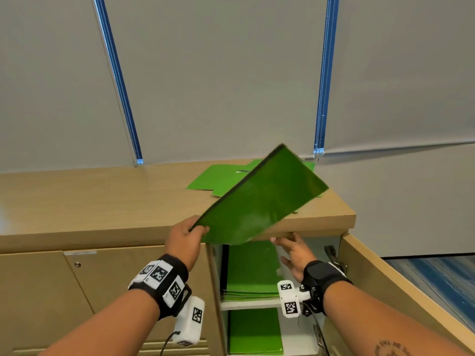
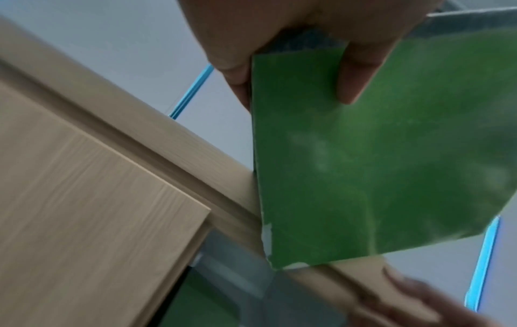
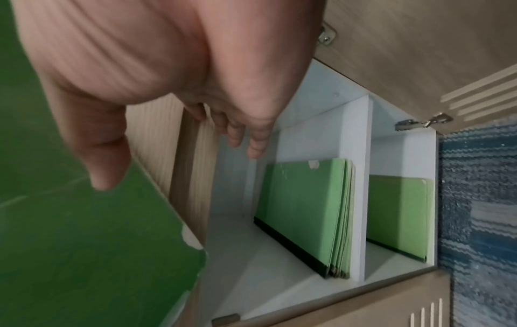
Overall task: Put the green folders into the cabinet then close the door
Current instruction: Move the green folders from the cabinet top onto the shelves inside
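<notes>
Overhead, green folder [image 1: 262, 199] pinched at its corner by left hand [image 1: 183, 241], right hand [image 1: 295, 255] slack beneath.

right hand [image 3: 134, 73] blurred, lower-shelf folders [image 1: 255, 332] cut off

Grey roller blinds [image 1: 231, 73]: cover the upper wall, their bottom rail hanging just above the furniture top on the right. Blue bead cords [image 1: 322, 73]: two, running down the blinds, one slanted at left, one near upright at right. Plain grey wall [image 1: 411, 201]: below the blinds, right side. Carpet [image 1: 437, 283]: blue with pale wavy streaks, lower right. Light wood-grain fronts [image 1: 38, 304]: closed, at left, one with a small round lock. Lighting: even, soft, no hard shadows.
</notes>
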Demonstrator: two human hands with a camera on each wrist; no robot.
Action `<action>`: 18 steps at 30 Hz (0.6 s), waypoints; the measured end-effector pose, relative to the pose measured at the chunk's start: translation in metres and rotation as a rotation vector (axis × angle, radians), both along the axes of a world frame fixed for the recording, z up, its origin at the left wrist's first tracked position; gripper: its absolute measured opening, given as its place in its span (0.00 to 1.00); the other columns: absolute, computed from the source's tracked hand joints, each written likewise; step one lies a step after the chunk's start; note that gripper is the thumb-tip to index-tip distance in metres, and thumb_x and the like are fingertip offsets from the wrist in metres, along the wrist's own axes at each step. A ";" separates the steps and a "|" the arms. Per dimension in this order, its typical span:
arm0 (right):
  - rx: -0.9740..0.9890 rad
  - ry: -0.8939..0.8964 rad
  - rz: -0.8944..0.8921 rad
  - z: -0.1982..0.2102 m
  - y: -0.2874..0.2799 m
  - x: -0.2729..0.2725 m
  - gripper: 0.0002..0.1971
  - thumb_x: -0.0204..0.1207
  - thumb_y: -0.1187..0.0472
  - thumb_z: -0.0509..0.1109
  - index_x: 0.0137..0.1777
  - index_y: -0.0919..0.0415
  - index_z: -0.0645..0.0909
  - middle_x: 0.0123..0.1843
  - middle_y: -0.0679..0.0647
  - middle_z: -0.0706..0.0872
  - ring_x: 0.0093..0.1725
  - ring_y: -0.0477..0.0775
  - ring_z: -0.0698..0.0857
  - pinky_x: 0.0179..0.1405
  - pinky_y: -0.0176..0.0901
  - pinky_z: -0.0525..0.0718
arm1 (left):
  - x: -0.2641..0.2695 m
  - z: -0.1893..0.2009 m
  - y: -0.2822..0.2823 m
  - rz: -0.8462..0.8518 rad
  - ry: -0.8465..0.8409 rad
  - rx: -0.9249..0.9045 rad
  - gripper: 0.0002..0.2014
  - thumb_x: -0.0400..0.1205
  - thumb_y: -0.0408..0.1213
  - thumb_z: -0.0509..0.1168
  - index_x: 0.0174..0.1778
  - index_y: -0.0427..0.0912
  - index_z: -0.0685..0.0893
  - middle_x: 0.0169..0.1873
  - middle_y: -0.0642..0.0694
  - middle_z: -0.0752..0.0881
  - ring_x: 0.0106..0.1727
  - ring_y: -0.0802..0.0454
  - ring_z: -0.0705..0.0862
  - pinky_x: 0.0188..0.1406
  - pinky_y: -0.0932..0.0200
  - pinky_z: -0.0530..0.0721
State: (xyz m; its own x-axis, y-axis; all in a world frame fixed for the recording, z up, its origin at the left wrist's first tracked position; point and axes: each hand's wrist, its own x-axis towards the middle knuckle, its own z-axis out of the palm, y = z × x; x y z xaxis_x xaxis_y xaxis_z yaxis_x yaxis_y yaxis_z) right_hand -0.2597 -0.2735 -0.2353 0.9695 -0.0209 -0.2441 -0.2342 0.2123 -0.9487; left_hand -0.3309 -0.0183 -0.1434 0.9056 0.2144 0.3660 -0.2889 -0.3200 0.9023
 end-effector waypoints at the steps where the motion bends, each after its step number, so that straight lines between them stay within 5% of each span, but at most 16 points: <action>1: 0.028 0.006 -0.009 0.001 0.001 0.001 0.35 0.61 0.58 0.81 0.69 0.54 0.70 0.71 0.55 0.78 0.71 0.59 0.73 0.68 0.64 0.67 | -0.001 0.004 0.001 0.029 -0.014 -0.070 0.07 0.68 0.39 0.63 0.27 0.49 0.86 0.27 0.56 0.86 0.34 0.53 0.81 0.37 0.60 0.75; 4: 0.080 -0.025 -0.072 0.011 0.004 0.000 0.14 0.70 0.66 0.73 0.53 0.55 0.75 0.65 0.58 0.83 0.70 0.56 0.76 0.62 0.53 0.71 | -0.006 0.014 0.000 0.086 -0.034 -0.196 0.05 0.70 0.33 0.64 0.29 0.38 0.82 0.30 0.43 0.82 0.36 0.47 0.77 0.39 0.54 0.73; 7: 0.129 -0.024 -0.056 0.012 0.004 0.002 0.21 0.73 0.60 0.73 0.64 0.56 0.73 0.69 0.56 0.81 0.72 0.55 0.76 0.53 0.48 0.74 | -0.005 0.017 0.002 0.166 0.001 -0.314 0.05 0.73 0.24 0.63 0.32 0.34 0.79 0.32 0.39 0.79 0.36 0.46 0.76 0.39 0.53 0.73; 10: 0.141 -0.058 -0.107 0.019 0.004 -0.006 0.25 0.71 0.56 0.71 0.68 0.58 0.71 0.69 0.58 0.82 0.69 0.57 0.80 0.47 0.46 0.79 | -0.005 0.020 0.004 0.192 0.042 -0.420 0.03 0.70 0.25 0.63 0.32 0.35 0.79 0.33 0.39 0.81 0.37 0.44 0.78 0.41 0.51 0.76; 14: 0.083 -0.250 -0.188 0.055 0.004 -0.024 0.23 0.81 0.47 0.61 0.72 0.60 0.73 0.69 0.57 0.79 0.68 0.56 0.79 0.70 0.55 0.76 | -0.009 0.022 0.011 0.192 0.096 -0.485 0.09 0.73 0.23 0.60 0.29 0.37 0.78 0.32 0.39 0.81 0.37 0.42 0.80 0.36 0.54 0.77; 18: 0.163 -0.267 0.078 0.094 0.012 -0.031 0.42 0.63 0.22 0.64 0.75 0.41 0.72 0.77 0.48 0.75 0.79 0.54 0.69 0.81 0.67 0.59 | -0.017 0.024 0.017 0.161 0.113 -0.475 0.10 0.74 0.21 0.59 0.31 0.38 0.78 0.34 0.40 0.81 0.41 0.42 0.80 0.38 0.54 0.77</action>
